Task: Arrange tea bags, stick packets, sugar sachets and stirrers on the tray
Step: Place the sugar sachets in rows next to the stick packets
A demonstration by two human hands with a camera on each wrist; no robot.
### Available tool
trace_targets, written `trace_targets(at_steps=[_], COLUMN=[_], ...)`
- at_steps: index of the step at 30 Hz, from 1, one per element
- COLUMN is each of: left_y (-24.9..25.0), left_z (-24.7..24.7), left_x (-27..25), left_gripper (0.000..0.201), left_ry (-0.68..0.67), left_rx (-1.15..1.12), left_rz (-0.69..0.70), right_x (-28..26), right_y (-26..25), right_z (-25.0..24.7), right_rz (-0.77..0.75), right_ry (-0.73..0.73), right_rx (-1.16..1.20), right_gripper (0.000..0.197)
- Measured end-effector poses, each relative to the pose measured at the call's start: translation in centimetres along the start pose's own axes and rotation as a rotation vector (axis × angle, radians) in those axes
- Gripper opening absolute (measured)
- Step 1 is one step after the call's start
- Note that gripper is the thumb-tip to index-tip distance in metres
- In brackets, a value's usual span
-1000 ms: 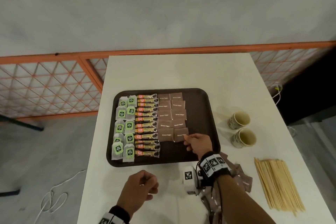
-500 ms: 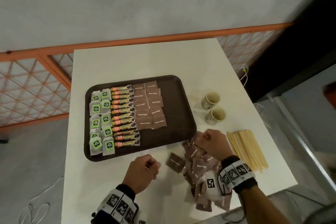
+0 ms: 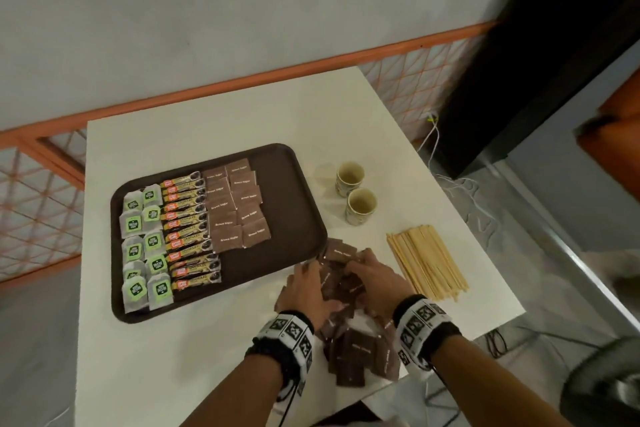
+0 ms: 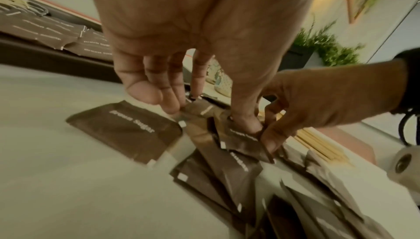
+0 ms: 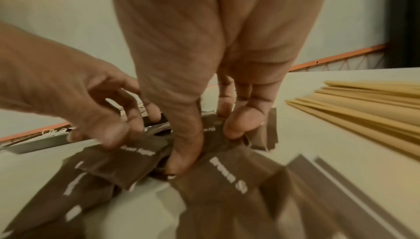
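Loose sachets (image 3: pixel 349 291), flat brown paper squares printed "Brown Sugar", lie heaped on the bench (image 3: pixel 207 374) at lower centre of the head view, just beside the tray (image 3: pixel 291 204). On the tray, tea bags (image 3: pixel 145 246), sticks (image 3: pixel 190 229) and two columns of sachets already sit in rows; stirrers (image 3: pixel 426 260) wait at right, untouched. Left hand (image 3: pixel 308 288) and right hand (image 3: pixel 377 281) each pinch sachets in the heap, each grip curled.

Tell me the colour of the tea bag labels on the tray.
Green, on whitish tea bags; clearest in the head view.
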State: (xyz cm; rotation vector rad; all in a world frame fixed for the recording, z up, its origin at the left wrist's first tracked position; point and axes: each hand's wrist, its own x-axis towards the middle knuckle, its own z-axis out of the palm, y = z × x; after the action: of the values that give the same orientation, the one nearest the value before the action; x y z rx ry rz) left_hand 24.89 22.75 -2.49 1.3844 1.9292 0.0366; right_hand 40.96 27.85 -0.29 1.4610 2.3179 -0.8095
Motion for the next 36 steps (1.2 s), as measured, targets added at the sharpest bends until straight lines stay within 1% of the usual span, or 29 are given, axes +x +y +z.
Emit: trace_targets(at_steps=[2, 4, 8, 10, 11, 14, 17, 18, 20, 22, 24, 26, 27, 28, 30, 31, 33, 34, 36], left_y=[0.1, 0.1, 0.0, -0.1, -0.2, -0.1, 0.1, 0.1, -0.1, -0.1, 0.0, 0.3, 0.5, 0.6, 1.0, 1.1, 1.3, 1.4, 1.3], left_z=[0.5, 0.9, 1.3, 1.6, 1.8, 2.0, 1.7, 1.7, 1.7, 2.0, 2.6, 3.1, 3.3, 3.5, 3.4, 3.3, 3.1, 3.1, 2.8], left_x=[0.4, 0.3, -0.1, -0.4, -0.6, -1.0, -1.4, -1.5, -1.6, -1.4, -1.3, -1.4, -1.3, -1.2, -1.0, -1.0, -0.9, -0.9, -1.0], left_gripper=[0.082, 0.076, 0.067, 0.067, 0.066, 0.054, 0.033, 0.03, 0.036, 0.051, 0.068, 0.078, 0.077, 0.071, 0.048, 0.041, 0.042, 0.044, 0.039], left_ry=[-0.012, -0.002, 0.045, 0.037, 0.03, 0.021, 0.053, 0.061, 0.064, 0.042, 0.029, 0.043, 0.049, 0.05, 0.061, 0.067, 0.068, 0.08, 0.117], left_rx=[0.042, 0.035, -0.008, -0.022, -0.018, -0.006, 0.012, 0.016, 0.01, 0.005, 0.073, 0.182, 0.213, 0.221, 0.211, 0.199, 0.168, 0.163, 0.14], left_rz=[-0.014, -0.005, 0.01, 0.017, 0.026, 0.059, 0.067, 0.058, 0.039, 0.03, 0.078, 0.137, 0.149, 0.152, 0.157, 0.153, 0.14, 0.126, 0.077], right_x=[0.5, 0.9, 1.2, 1.4, 1.6, 2.2, 2.5, 2.5, 2.6, 2.4, 1.9, 1.4, 1.1, 0.8, 0.3, 0.0, -0.4, -0.5, -0.5], right_y=[0.1, 0.2, 1.4, 2.1, 2.5, 3.4, 4.1, 4.2, 4.3, 4.4, 4.5, 4.8, 4.9, 5.0, 4.8, 4.5, 4.4, 4.5, 4.9], right_z=[-0.2, -0.3, -0.9, -1.4, -1.8, -3.1, -3.6, -3.7, -3.5, -3.4, -3.1, -2.3, -2.0, -1.7, -1.4, -1.5, -1.4, -1.3, -1.0], right_rz=[-0.001, -0.014, -0.026, 0.0, 0.024, 0.096, 0.129, 0.132, 0.147, 0.154, 0.153, 0.144, 0.144, 0.144, 0.149, 0.152, 0.141, 0.13, 0.108], right_ry=[0.012, 0.011, -0.023, -0.007, 0.004, 0.038, 0.068, 0.078, 0.114, 0.166, 0.191, 0.197, 0.197, 0.202, 0.212, 0.222, 0.232, 0.233, 0.232], right_rx=[-0.008, -0.006, 0.045, 0.103, 0.137, 0.198, 0.263, 0.287, 0.344, 0.381, 0.406, 0.428, 0.445, 0.468, 0.536, 0.573, 0.648, 0.67, 0.723], right_gripper=[0.04, 0.035, 0.034, 0.032, 0.027, 0.013, 0.016, 0.019, 0.022, 0.024, 0.027, 0.028, 0.029, 0.029, 0.033, 0.034, 0.029, 0.023, 0.012])
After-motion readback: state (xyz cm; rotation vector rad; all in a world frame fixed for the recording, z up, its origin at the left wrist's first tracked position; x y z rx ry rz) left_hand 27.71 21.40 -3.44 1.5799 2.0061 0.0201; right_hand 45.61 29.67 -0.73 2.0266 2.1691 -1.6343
